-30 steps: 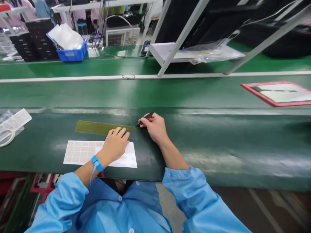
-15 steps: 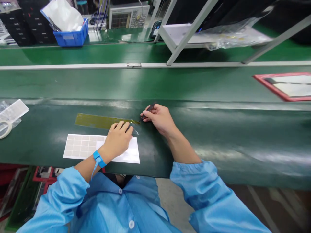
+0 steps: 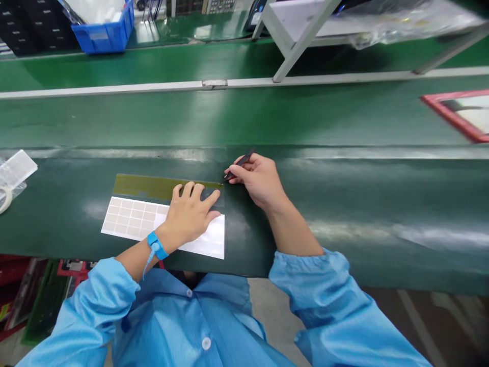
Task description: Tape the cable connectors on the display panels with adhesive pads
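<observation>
My left hand (image 3: pixel 190 214), fingers spread, lies palm down across a yellow-green film strip (image 3: pixel 145 187) and a white label sheet (image 3: pixel 130 216). Its fingertips press on the film, and the hand covers part of both. Pale rectangular labels sit in rows on the sheet's left part; its right part is plain white. Between the thumb and fingers of my right hand (image 3: pixel 257 181) is a slim black tool that looks like tweezers (image 3: pixel 243 159). The tool's tip is at the film's right end. A clear margin shows along the film's lower right. Around my left wrist is a blue wrist strap (image 3: pixel 157 246).
At the left edge lie a small white sheet (image 3: pixel 17 168) in clear plastic and a tape roll (image 3: pixel 5 199). Farther back stand a blue bin (image 3: pixel 100 38) and a white-legged shelf (image 3: pixel 296 53). A red-framed panel (image 3: pixel 445 109) rests at the far right.
My left hand's fingers have spread, with the thumb out to the right. The film's right end, creased and lifted before, now lies flatter. The label sheet sits closer against the film. The view has tilted down slightly.
</observation>
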`<state>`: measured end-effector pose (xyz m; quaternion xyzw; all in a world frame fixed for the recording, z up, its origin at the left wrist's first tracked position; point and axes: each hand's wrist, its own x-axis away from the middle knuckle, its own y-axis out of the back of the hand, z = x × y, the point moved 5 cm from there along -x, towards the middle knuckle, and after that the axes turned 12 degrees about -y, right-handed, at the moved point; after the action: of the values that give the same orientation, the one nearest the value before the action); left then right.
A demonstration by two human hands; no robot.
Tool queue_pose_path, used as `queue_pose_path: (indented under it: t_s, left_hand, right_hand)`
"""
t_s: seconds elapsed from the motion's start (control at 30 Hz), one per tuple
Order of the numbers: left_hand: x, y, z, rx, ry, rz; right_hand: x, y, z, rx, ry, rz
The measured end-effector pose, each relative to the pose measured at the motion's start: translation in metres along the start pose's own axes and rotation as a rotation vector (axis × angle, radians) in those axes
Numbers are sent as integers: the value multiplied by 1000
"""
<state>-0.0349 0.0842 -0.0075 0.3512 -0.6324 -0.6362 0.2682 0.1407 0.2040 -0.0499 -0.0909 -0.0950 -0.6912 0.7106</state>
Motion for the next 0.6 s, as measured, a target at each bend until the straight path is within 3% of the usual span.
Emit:
queue_pose_path:
  t_s: [0.6]
  left_hand:
    - [-1,-2,-2,17,14,2]
  right_hand:
    - [-1,1,-3,48,58,-57]
